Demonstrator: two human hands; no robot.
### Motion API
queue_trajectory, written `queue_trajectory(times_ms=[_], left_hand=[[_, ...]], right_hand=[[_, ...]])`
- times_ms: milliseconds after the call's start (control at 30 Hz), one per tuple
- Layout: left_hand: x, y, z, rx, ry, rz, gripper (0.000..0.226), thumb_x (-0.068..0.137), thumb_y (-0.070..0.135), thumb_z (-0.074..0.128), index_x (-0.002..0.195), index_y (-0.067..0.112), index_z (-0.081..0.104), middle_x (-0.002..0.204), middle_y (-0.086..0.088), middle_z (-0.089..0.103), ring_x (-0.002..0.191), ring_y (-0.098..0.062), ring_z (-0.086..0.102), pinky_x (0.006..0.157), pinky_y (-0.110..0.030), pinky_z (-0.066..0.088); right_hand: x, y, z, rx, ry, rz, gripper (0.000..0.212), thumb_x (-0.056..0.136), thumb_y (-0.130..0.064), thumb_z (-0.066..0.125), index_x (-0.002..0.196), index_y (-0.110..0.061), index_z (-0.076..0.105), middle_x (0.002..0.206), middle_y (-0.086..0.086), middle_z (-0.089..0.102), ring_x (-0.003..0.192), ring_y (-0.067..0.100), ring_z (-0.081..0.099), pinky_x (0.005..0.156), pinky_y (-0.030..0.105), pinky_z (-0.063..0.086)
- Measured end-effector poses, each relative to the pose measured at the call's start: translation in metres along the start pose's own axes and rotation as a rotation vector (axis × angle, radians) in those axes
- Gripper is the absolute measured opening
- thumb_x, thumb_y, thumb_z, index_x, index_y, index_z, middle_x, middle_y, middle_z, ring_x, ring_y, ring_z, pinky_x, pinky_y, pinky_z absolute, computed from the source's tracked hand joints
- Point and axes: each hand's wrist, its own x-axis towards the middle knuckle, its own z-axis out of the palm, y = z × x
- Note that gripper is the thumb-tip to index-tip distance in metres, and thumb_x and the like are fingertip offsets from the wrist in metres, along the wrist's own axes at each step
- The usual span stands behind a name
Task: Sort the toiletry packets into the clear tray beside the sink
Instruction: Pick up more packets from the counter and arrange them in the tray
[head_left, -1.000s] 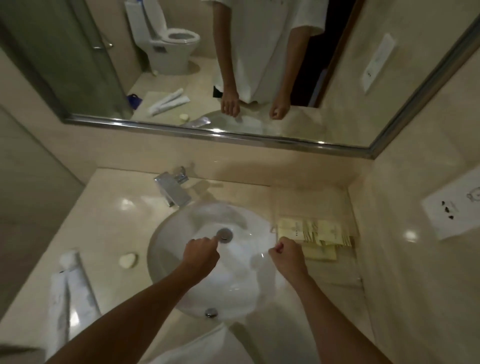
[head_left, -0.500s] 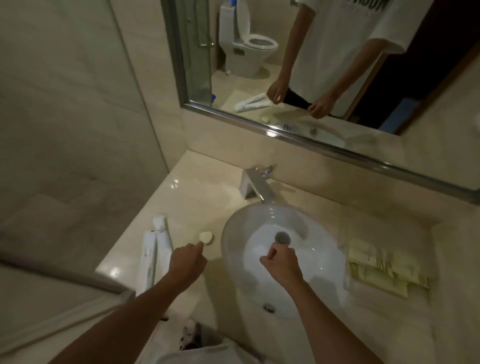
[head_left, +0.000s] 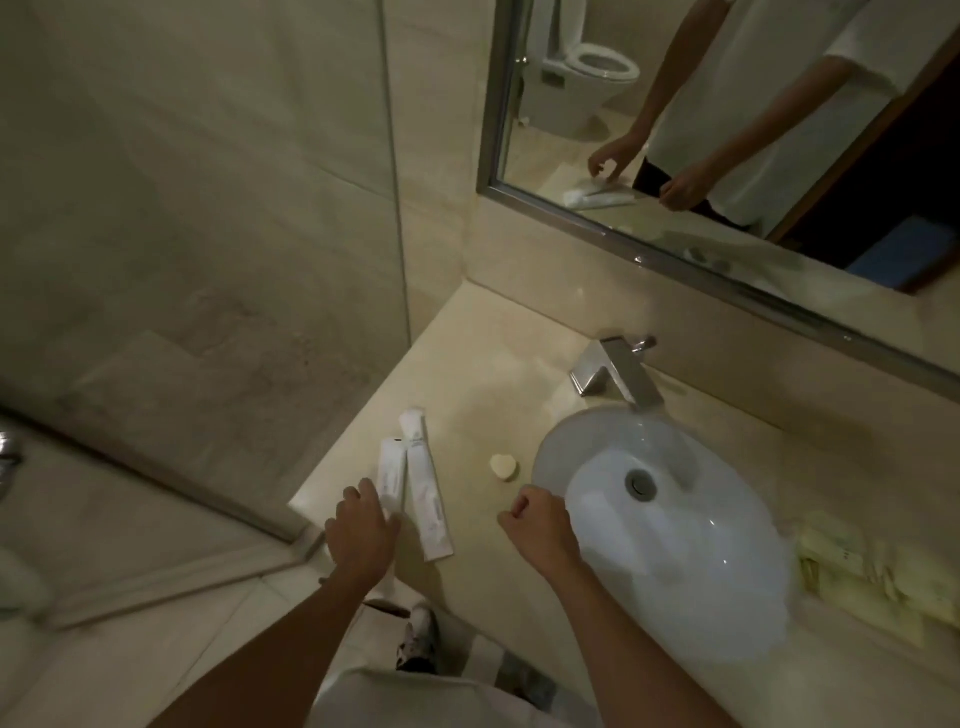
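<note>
Two long white toiletry packets (head_left: 423, 493) lie side by side on the beige counter left of the sink. My left hand (head_left: 361, 530) hovers over the near end of the left packet (head_left: 390, 475), fingers spread, touching or just above it. My right hand (head_left: 540, 525) is a loose fist with nothing in it, at the sink's left rim. Several yellow packets (head_left: 872, 577) lie in the clear tray (head_left: 810, 597) right of the sink; the tray's edges are faint.
A small pale soap (head_left: 503, 466) sits between the white packets and the white basin (head_left: 675, 540). A chrome tap (head_left: 618, 371) stands behind the basin. The mirror (head_left: 727, 130) runs along the back wall. A glass shower panel (head_left: 208, 260) borders the counter's left edge.
My view swung left, away from the tray. My left hand moved left from near the soap to the white packets and opened. My right hand shifted left to the basin's rim.
</note>
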Motion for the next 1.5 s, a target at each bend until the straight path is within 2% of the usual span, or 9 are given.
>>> queue_trajectory(times_ms=[133,300,600,833,1033,1133,1267,1367,1500], left_hand=[[0.005,-0.013,0.006,-0.087,-0.060,-0.101,0.041,0.084,0.047,0.060,0.104,0.013,0.047,0.100,-0.006,0.056,0.091,-0.026,0.059,0.079,-0.040,0.049],[0.006,-0.019,0.015,-0.188,-0.080,-0.115,0.039,0.084,0.050,0.058,0.096,0.014,0.049,0.091,-0.003,0.059,0.083,-0.024,0.060,0.073,-0.037,0.049],[0.020,-0.026,0.016,-0.241,-0.098,-0.053,0.028,0.083,0.041,0.060,0.073,0.018,0.047,0.081,-0.003,0.057,0.077,-0.023,0.057,0.070,-0.038,0.047],[0.022,-0.033,0.008,-0.441,-0.110,-0.060,0.019,0.089,0.027,0.058,0.078,0.015,0.049,0.074,-0.002,0.058,0.067,-0.018,0.055,0.056,-0.033,0.043],[0.026,-0.041,-0.002,-0.604,-0.147,0.054,0.018,0.092,0.023,0.057,0.104,0.014,0.047,0.092,-0.002,0.062,0.074,-0.012,0.060,0.052,-0.018,0.045],[0.025,-0.039,-0.005,-0.687,-0.148,0.109,0.020,0.096,0.026,0.050,0.113,0.018,0.042,0.098,-0.001,0.064,0.078,-0.009,0.065,0.061,-0.029,0.058],[0.023,-0.031,-0.011,-0.728,-0.147,0.173,0.020,0.097,0.032,0.046,0.114,0.022,0.040,0.097,0.000,0.065,0.076,-0.010,0.068,0.060,-0.031,0.060],[0.025,-0.020,-0.014,-0.724,-0.161,0.206,0.021,0.097,0.037,0.045,0.113,0.025,0.040,0.093,-0.001,0.067,0.073,-0.013,0.069,0.059,-0.038,0.060],[0.021,0.008,-0.020,-0.676,-0.205,0.306,0.022,0.096,0.038,0.045,0.113,0.024,0.040,0.092,-0.004,0.068,0.071,-0.013,0.069,0.059,-0.039,0.060]], right_hand=[[0.004,-0.025,0.026,-0.043,-0.029,0.013,0.011,0.075,-0.023,0.062,0.070,-0.017,0.055,0.077,0.005,0.062,0.069,0.021,0.059,0.057,0.027,0.042],[0.007,-0.047,0.060,-0.113,-0.070,0.004,0.007,0.083,-0.022,0.062,0.085,-0.019,0.056,0.096,0.004,0.062,0.081,0.022,0.059,0.064,0.023,0.039],[0.026,-0.078,0.101,-0.111,-0.044,-0.094,0.042,0.086,-0.024,0.065,0.122,-0.014,0.045,0.121,0.008,0.047,0.113,0.027,0.049,0.085,0.033,0.044],[0.036,-0.086,0.117,-0.070,-0.066,-0.028,0.054,0.084,-0.012,0.069,0.129,-0.015,0.040,0.127,0.009,0.050,0.116,0.026,0.053,0.092,0.036,0.051],[0.041,-0.082,0.117,-0.053,-0.189,-0.006,0.036,0.087,-0.018,0.064,0.119,-0.009,0.052,0.119,0.013,0.059,0.106,0.028,0.060,0.081,0.031,0.049],[0.041,-0.080,0.109,0.064,-0.220,0.006,0.044,0.095,-0.024,0.053,0.134,-0.011,0.039,0.124,0.013,0.057,0.109,0.028,0.059,0.086,0.034,0.053],[0.038,-0.072,0.085,0.207,-0.160,0.037,0.047,0.101,-0.027,0.038,0.144,-0.019,0.021,0.126,0.015,0.055,0.108,0.032,0.059,0.083,0.039,0.053],[0.036,-0.059,0.064,0.148,-0.064,0.034,0.041,0.101,-0.032,0.034,0.139,-0.018,0.026,0.123,0.015,0.056,0.103,0.031,0.060,0.082,0.042,0.054],[0.028,-0.029,0.030,0.104,0.027,-0.003,0.030,0.101,-0.034,0.036,0.123,-0.014,0.038,0.109,0.014,0.060,0.089,0.025,0.061,0.073,0.037,0.052]])
